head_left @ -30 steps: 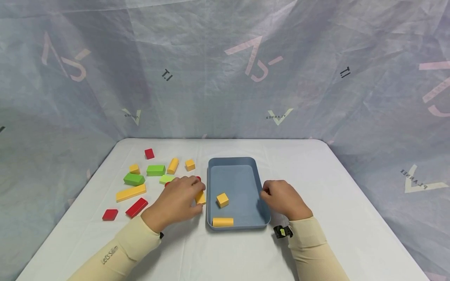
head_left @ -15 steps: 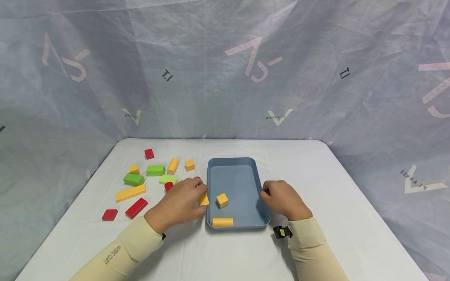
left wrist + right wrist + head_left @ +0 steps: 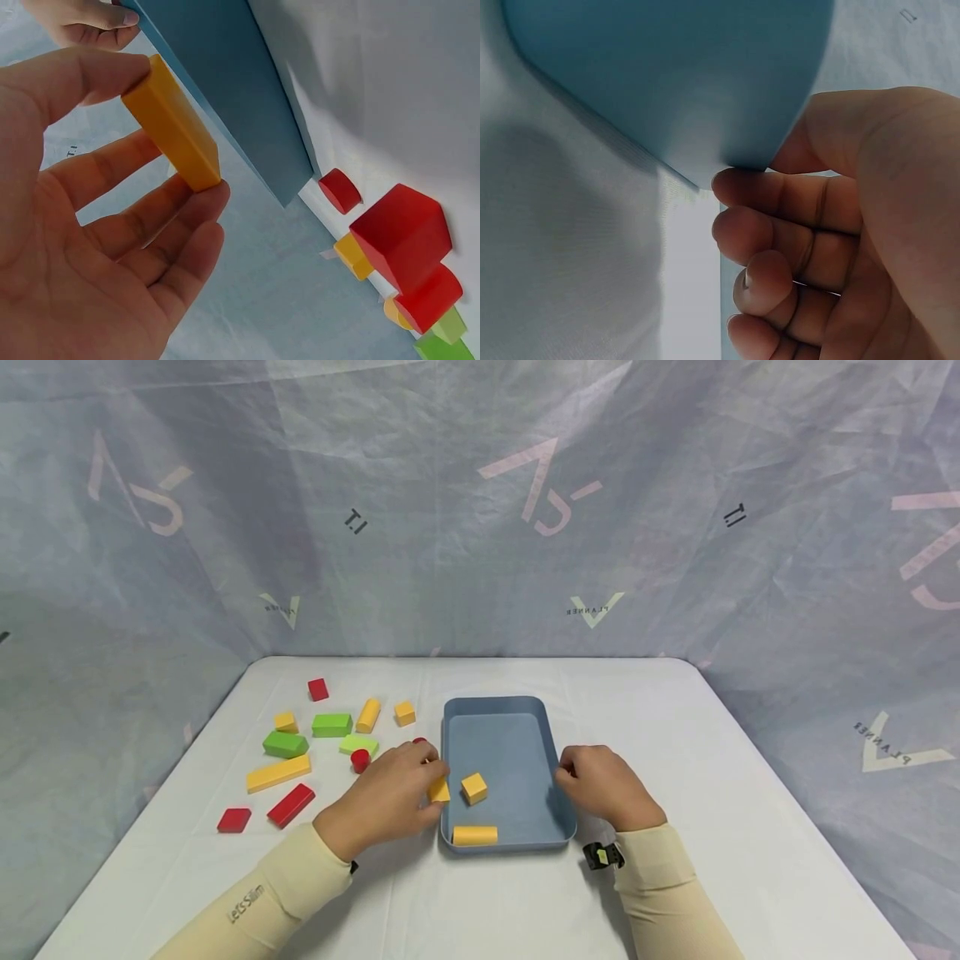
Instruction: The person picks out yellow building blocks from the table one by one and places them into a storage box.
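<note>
My left hand (image 3: pixel 386 797) pinches a yellow rectangular block (image 3: pixel 176 124) between thumb and fingertips, just at the left rim of the blue-grey tray (image 3: pixel 510 718). Gripping the tray's right wall between thumb and curled fingers is my right hand (image 3: pixel 802 217). Inside the tray lie a yellow cube (image 3: pixel 474 788) and, along its near wall, a yellow cylinder (image 3: pixel 476 836). In the left wrist view, a large red block (image 3: pixel 401 236) and a red cylinder (image 3: pixel 339 190) stand on the table beyond the tray's side.
Left of the tray are scattered blocks: a long yellow bar (image 3: pixel 279 773), a red bar (image 3: pixel 291 805), a flat red block (image 3: pixel 234 820), green blocks (image 3: pixel 332 725) and a yellow half-round piece (image 3: pixel 368 715). Farther back sit a red cube (image 3: pixel 318 689) and another yellow cube (image 3: pixel 405 713).
My left hand has moved slightly right with the yellow block, up to the tray's left rim, uncovering a red cylinder behind it. The right hand and tray have stayed put.
</note>
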Available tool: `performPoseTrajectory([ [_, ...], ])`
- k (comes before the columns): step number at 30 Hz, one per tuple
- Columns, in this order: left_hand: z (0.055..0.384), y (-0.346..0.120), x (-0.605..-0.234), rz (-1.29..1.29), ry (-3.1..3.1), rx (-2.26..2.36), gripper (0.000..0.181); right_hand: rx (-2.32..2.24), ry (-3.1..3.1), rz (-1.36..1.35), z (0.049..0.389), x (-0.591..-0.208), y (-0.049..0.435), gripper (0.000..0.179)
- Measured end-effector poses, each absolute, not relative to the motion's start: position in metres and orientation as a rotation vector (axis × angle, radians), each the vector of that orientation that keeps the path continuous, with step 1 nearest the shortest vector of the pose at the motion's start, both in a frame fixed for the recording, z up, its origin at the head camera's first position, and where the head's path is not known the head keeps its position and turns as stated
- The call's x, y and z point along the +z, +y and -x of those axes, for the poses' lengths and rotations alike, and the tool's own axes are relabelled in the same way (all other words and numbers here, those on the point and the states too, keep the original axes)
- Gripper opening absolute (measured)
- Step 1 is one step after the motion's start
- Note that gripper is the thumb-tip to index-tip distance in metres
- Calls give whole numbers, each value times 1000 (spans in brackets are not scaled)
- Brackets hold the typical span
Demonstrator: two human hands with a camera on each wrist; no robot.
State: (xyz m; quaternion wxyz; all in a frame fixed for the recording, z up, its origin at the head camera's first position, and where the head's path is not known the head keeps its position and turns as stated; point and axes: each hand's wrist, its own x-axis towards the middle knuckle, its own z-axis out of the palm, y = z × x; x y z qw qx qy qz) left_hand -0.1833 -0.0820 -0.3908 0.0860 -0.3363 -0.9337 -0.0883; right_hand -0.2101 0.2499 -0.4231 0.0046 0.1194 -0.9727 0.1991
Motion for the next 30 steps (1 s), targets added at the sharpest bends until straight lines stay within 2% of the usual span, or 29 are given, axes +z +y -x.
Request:
performPoseTrajectory([
  [30,185,-68,-404,1070,-2748,-193,21,622,-3034,-373,210,-424,249,20],
])
